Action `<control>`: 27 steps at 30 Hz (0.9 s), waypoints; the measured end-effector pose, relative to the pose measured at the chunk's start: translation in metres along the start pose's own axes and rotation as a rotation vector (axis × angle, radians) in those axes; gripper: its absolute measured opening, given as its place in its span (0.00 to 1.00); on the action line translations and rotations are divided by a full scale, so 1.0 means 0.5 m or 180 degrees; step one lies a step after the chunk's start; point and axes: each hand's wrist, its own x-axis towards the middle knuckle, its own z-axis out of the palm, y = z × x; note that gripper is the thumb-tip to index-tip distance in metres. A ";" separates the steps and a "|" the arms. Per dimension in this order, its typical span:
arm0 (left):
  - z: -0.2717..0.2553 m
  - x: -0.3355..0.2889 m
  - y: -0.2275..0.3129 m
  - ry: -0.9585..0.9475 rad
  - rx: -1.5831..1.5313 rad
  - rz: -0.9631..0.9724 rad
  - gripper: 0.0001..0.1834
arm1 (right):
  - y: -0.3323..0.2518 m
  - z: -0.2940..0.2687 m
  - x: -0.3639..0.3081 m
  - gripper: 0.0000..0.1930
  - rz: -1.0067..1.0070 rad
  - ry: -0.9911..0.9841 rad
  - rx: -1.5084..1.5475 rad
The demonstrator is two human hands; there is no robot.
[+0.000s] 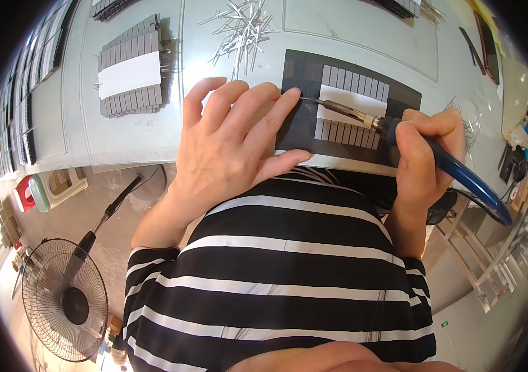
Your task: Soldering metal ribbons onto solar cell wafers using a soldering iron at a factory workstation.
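My right hand (pixel 428 149) grips a soldering iron (pixel 473 185) with a blue handle, held like a pen. Its metal tip points left over a dark flat pad (pixel 301 133), close to the fingertip of my left hand. On the pad lies a grey panel of narrow segments (pixel 344 134) with a white strip (pixel 338 99) across its middle; the iron's barrel passes over it. My left hand (pixel 230 133) rests at the pad's left side with fingers spread and nothing in its grasp. Its index fingertip touches the pad by a thin wire-like piece at the iron's tip.
A loose pile of thin silvery sticks (pixel 242 31) lies beyond my left hand. Stacked grey segmented panels (pixel 130 96) sit farther left, with dark strips (pixel 28 87) at the table's left edge. A phone (pixel 486 46) lies far right. A fan (pixel 65 301) stands on the floor.
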 end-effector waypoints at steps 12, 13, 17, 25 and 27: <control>-0.018 0.000 -0.018 0.0277 -0.0581 -0.0443 0.38 | -0.020 0.006 0.028 0.10 -0.0382 -0.0417 -0.0900; -0.016 0.000 -0.024 0.0322 -0.0649 -0.0423 0.37 | -0.015 0.004 0.024 0.10 -0.0444 -0.0406 -0.0896; -0.037 0.019 -0.023 0.0138 -0.0728 -0.0426 0.40 | 0.016 -0.005 0.021 0.09 -0.0774 -0.0209 -0.0704; -0.013 0.090 0.018 -0.0373 -0.0914 0.0286 0.50 | -0.007 -0.095 -0.009 0.06 -0.0814 0.0664 -0.0138; 0.006 0.100 0.025 -0.0504 -0.0902 0.0434 0.51 | -0.010 -0.104 -0.023 0.07 -0.0578 0.0877 -0.0248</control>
